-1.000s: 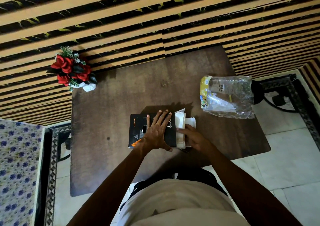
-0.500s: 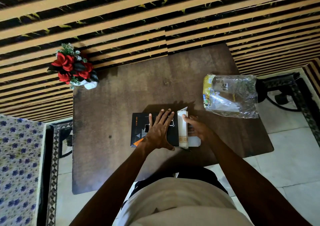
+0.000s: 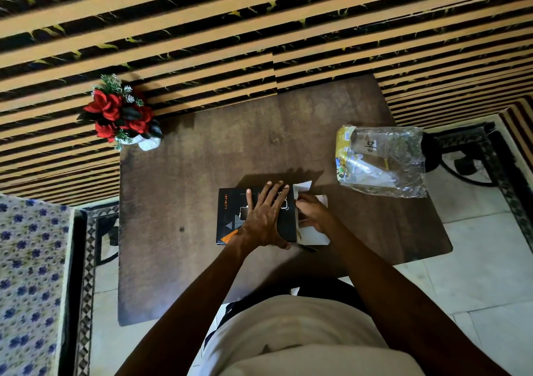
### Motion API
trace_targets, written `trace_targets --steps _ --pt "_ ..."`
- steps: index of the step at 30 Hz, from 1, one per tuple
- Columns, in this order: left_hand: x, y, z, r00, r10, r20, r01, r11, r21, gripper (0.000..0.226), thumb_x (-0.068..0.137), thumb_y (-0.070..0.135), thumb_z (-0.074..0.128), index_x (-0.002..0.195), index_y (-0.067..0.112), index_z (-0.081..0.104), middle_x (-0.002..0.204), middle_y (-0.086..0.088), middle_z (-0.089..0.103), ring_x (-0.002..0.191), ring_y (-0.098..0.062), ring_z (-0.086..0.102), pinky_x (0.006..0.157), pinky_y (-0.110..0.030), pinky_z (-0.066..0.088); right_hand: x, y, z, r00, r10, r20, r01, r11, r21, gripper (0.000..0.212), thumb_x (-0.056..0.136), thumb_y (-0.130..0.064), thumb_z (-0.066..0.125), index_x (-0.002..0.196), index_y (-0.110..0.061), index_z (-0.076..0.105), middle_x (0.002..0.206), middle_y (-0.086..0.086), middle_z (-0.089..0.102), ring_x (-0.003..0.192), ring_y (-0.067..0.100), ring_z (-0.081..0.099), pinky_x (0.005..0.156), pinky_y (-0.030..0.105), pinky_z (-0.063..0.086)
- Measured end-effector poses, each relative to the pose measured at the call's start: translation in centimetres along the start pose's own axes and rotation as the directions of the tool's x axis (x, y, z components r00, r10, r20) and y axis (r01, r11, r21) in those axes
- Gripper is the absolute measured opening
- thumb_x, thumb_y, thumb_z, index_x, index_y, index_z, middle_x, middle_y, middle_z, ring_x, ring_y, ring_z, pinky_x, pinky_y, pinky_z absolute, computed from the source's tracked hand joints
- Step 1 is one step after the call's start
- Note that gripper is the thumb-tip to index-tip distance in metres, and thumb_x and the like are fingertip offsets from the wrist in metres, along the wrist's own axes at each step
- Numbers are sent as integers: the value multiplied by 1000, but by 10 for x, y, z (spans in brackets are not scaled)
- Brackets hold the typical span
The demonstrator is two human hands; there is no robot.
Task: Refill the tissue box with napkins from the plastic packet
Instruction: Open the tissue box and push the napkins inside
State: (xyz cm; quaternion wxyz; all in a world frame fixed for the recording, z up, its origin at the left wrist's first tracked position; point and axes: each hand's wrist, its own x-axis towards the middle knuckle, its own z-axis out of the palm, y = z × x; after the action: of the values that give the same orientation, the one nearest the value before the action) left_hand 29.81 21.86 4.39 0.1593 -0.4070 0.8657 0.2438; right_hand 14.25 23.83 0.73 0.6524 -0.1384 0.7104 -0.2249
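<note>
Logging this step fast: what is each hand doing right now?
Left hand: open, flat on the black cardboard tissue box.
Right hand: at the box's open end on white paper napkins; grip cannot be told.

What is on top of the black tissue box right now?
The left hand lies flat, fingers spread, on the black tissue box, covering most of its top. The right hand works at its open right end among white napkins. The box's inside is hidden.

Red flower pot (image 3: 122, 116) on table (image 3: 202, 173)
</note>
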Motion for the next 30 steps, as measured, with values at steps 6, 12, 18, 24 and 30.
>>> trace_targets --steps 6,12,18,24,30 --pt "0 -3 3 1000 3 15 -3 1000 1 144 51 65 81 152 20 -11 164 -3 -9 149 -25 -17 112 -61 -16 0 2 -1 999 -9 35 9 1000 1 37 92 -42 56 124 -24 57 121 12 66 105 31 63 93 51 53" --pt "-1 -3 5 1000 10 -6 -10 1000 5 145 49 65 82 152 20 -11 164 -2 -8 149 -24 -16 110 -59 -19 1 5 8 998 -50 -28 52 996 68 20 92 -40 56 100 -23 63 112 11 69 96 26 65 93 47 53" --pt "-5 -6 4 999 33 -4 -33 999 -14 146 49 66 81 152 17 -10 163 -3 -12 149 -24 -18 114 -60 -16 -5 5 6 999 34 29 -36 996 84 30 93 -38 54 108 -13 61 111 16 67 100 32 63 97 50 50" --pt "-17 -26 7 999 -19 -50 23 995 96 147 45 80 71 153 20 -9 163 -3 -11 150 -27 -15 114 -68 -5 -20 36 -18 987 21 158 -9 997 -79 27 84 -18 70 110 -19 62 107 15 68 101 35 66 95 49 52" --pt "-15 -24 6 999 -30 -44 32 998 54 147 45 77 74 153 21 -9 164 -1 -11 149 -25 -17 110 -67 -12 -11 38 9 988 -150 26 145 879 -454 39 86 -15 67 123 -8 60 127 13 64 113 30 60 101 39 49"
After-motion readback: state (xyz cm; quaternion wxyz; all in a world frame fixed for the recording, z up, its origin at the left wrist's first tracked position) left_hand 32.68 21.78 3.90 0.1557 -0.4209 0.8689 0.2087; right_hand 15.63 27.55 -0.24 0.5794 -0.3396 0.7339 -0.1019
